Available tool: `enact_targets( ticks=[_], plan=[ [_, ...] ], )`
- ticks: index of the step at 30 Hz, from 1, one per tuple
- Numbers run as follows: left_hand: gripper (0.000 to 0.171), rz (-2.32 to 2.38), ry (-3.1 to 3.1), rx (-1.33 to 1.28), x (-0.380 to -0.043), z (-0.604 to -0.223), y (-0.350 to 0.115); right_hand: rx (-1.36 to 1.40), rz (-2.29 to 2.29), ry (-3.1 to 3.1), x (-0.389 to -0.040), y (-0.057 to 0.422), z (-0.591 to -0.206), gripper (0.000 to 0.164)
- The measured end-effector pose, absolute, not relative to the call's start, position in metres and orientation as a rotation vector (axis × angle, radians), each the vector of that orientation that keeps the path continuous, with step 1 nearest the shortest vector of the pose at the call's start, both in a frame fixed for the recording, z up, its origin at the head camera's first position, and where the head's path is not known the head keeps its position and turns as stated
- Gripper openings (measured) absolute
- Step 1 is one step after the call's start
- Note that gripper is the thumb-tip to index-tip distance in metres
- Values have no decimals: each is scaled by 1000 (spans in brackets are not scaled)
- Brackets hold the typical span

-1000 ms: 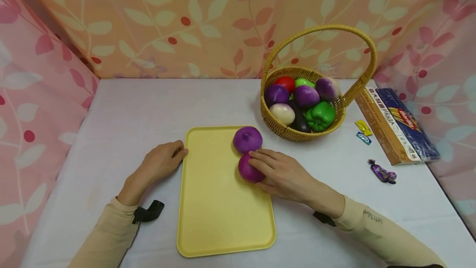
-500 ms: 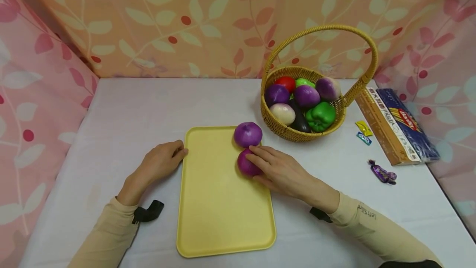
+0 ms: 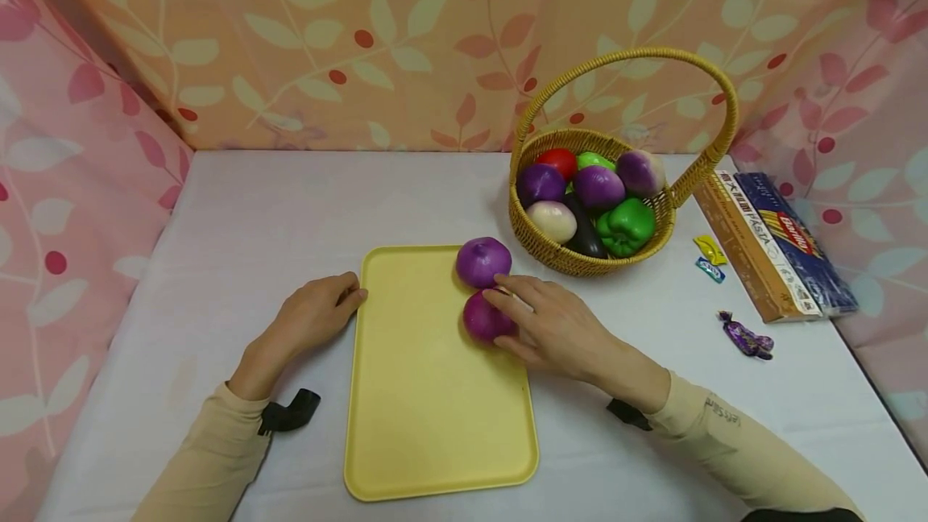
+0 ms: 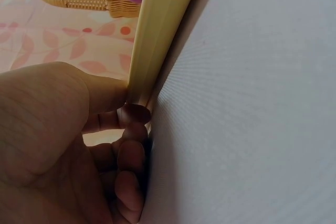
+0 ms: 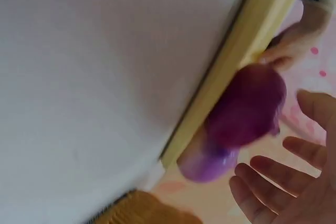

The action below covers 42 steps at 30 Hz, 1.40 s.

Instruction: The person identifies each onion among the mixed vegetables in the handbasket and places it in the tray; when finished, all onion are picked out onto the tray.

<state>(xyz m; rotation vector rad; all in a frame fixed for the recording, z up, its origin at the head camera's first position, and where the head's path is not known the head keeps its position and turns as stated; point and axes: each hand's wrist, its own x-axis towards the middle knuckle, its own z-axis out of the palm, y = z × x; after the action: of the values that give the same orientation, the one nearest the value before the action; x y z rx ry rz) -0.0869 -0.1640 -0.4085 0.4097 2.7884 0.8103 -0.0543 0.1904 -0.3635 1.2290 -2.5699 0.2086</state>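
Two purple onions lie in the far right corner of a yellow tray [image 3: 435,417]. One onion [image 3: 482,263] sits at the far edge; the other onion [image 3: 482,319] is just nearer and seems to touch it. My right hand [image 3: 558,333] hovers at the right of the nearer onion. In the right wrist view, that hand's fingers [image 5: 281,174] are spread and stand apart from the onion. My left hand [image 3: 315,314] holds the tray's left rim. The left wrist view has its thumb on top of the rim [image 4: 149,40], with curled fingers low beside it.
Behind the tray's right corner stands a wicker basket [image 3: 544,252] with a tall handle, full of vegetables, among them a green pepper [image 3: 626,226] and an eggplant [image 3: 582,232]. Pasta packs [image 3: 761,252] lie at the right edge. Wrapped candies [image 3: 745,337] lie before them.
The two onions have shifted slightly toward the far edge of the tray. My right hand moved with them, and its fingers have loosened from the nearer onion. My left hand has stayed put.
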Motion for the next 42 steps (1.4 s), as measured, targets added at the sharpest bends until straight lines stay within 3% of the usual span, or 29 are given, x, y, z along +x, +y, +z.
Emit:
enact_targets(
  ticks=[5, 12, 17, 26, 38, 42],
  plan=[
    [20, 812, 2792, 407, -87, -409, -164, 977, 335, -2503, -86, 214, -347, 53],
    [19, 817, 2778, 405, -87, -409, -164, 467, 262, -2508, -156, 273, -325, 62],
    [20, 806, 2781, 396, -87, -409, -165, 333, 204, -2607, -185, 294, -321, 62],
    [20, 834, 2775, 405, -87, -409, -164, 148, 32, -2881, -196, 300, -324, 69],
    [20, 819, 2796, 417, -87, -410, -163, 172, 226, -2827, -190, 312, -328, 41],
    [20, 819, 2794, 412, -87, -410, -163, 159, 266, -2804, -186, 316, -325, 48]
  ],
)
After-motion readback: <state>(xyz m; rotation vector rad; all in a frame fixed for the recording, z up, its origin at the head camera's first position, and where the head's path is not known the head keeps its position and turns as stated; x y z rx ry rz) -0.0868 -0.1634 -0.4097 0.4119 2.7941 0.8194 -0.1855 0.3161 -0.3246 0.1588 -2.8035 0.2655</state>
